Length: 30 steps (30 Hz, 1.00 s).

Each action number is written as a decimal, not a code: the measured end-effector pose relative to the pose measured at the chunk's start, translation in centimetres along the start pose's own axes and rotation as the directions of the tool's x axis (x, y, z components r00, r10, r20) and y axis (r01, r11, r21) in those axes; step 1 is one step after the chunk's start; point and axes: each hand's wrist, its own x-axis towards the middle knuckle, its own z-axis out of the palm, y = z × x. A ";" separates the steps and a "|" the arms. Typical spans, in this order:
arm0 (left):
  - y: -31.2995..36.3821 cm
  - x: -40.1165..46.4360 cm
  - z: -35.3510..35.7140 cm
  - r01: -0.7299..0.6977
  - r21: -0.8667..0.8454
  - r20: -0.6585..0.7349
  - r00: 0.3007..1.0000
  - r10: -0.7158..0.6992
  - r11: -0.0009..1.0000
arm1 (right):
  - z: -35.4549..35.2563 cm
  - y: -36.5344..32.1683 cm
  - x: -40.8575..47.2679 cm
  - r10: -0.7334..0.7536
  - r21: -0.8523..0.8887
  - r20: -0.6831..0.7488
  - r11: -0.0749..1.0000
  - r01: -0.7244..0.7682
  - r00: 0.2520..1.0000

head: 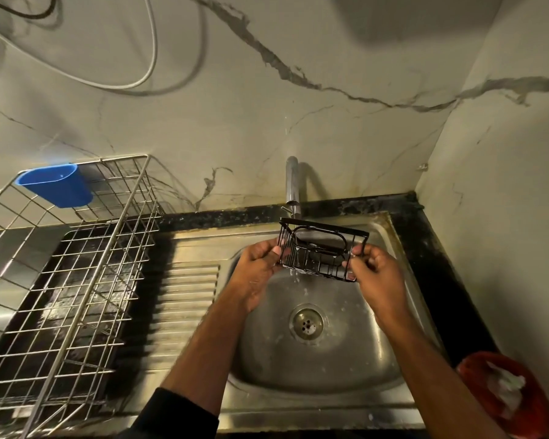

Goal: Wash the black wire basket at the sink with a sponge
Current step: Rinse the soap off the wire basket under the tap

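black wire basket (322,250) held over the sink (390,388) bowl under the faucet (293,185) | long axis runs left to right | left hand (259,264) pinches left end, right hand (377,274) pinches right end | water seems to run through | no sponge clearly visible

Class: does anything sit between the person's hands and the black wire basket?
Nothing visible does. The left hand and right hand already grip opposite ends of the black wire basket, under the chrome tap.
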 end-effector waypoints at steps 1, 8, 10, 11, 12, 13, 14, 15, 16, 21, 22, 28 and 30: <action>0.1 -0.2 -0.1 -0.006 -0.004 0.001 1.000 0.006 1.000 | 0.0 0.0 0.0 -0.006 0.001 0.009 1.000 0.006 1.000; -0.1 -1.1 -1.0 -0.052 -0.044 0.015 0.998 0.053 0.998 | -0.2 -0.7 -0.7 -0.063 0.006 0.026 0.998 0.063 0.998; -0.1 -1.5 -1.2 -0.066 -0.054 0.021 0.998 0.067 0.996 | -0.4 -0.9 -0.9 -0.081 -0.012 0.040 0.997 0.082 0.996; -0.1 -1.7 -1.3 -0.072 -0.057 0.024 0.997 0.074 0.996 | -0.4 -0.9 -1.1 -0.088 -0.016 0.044 0.996 0.088 0.995; -0.1 -1.9 -1.4 -0.079 -0.057 0.025 0.996 0.081 0.995 | -0.4 -1.0 -1.2 -0.091 -0.020 0.045 0.996 0.092 0.995; -0.1 -2.1 -1.5 -0.086 -0.061 0.023 0.996 0.088 0.994 | -0.4 -0.9 -1.4 -0.096 -0.020 0.046 0.995 0.097 0.994; -0.1 -2.3 -1.6 -0.095 -0.065 0.023 0.995 0.097 0.993 | -0.4 -1.0 -1.6 -0.102 -0.022 0.048 0.994 0.103 0.994; 0.0 -2.6 -1.7 -0.104 -0.070 0.023 0.994 0.106 0.992 | -0.4 -1.1 -1.7 -0.108 -0.024 0.052 0.994 0.109 0.993; 0.0 -2.8 -1.8 -0.110 -0.071 0.023 0.993 0.112 0.991 | -0.3 -1.1 -1.9 -0.109 -0.030 0.055 0.993 0.111 0.993; 0.4 -4.1 -2.0 -0.119 -0.156 0.008 0.993 0.122 0.981 | -0.2 -1.1 -2.3 -0.121 -0.056 0.066 0.991 0.124 0.991; 0.5 -4.4 -2.0 -0.122 -0.167 0.011 0.992 0.126 0.978 | -0.2 -1.1 -2.4 -0.127 -0.073 0.072 0.989 0.132 0.989; 0.2 -4.9 -2.7 -0.154 -0.177 0.031 0.986 0.162 0.972 | -0.1 -0.7 -2.5 -0.161 -0.146 0.104 0.974 0.175 0.981; 0.1 -5.1 -2.9 -0.165 -0.174 0.035 0.984 0.173 0.971 | -0.1 -0.6 -2.6 -0.167 -0.152 0.110 0.971 0.182 0.980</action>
